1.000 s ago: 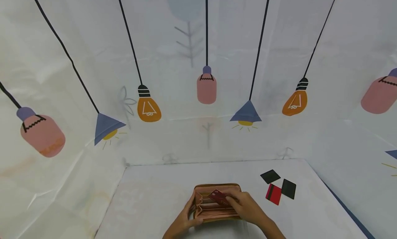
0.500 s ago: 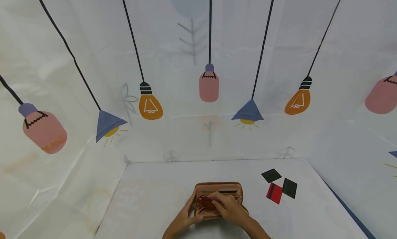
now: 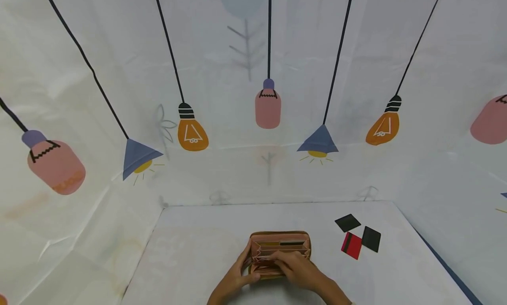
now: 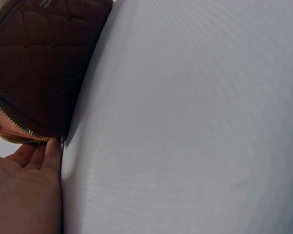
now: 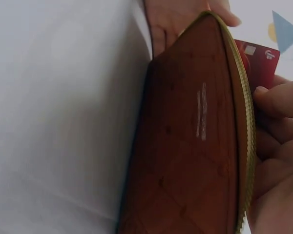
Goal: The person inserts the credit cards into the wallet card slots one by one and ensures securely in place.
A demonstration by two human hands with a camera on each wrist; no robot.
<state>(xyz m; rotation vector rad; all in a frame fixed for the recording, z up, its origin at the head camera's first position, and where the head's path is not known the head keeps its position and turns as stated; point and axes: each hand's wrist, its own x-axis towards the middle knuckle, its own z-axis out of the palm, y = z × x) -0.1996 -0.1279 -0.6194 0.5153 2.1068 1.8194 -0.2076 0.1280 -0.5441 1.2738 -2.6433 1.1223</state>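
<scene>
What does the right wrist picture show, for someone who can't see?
The right hand pinches a red chip card beside the gold zipper of a brown wallet. The left hand grips the wallet's far end; a white surface fills the picture's left.

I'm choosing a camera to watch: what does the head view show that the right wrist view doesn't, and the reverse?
Only head: two dark cards, the loose red card and the wallet's inside.
Only right wrist: the chip on the held card, and the wallet's outer face.
Both: the wallet, left hand, right hand and white table.
</scene>
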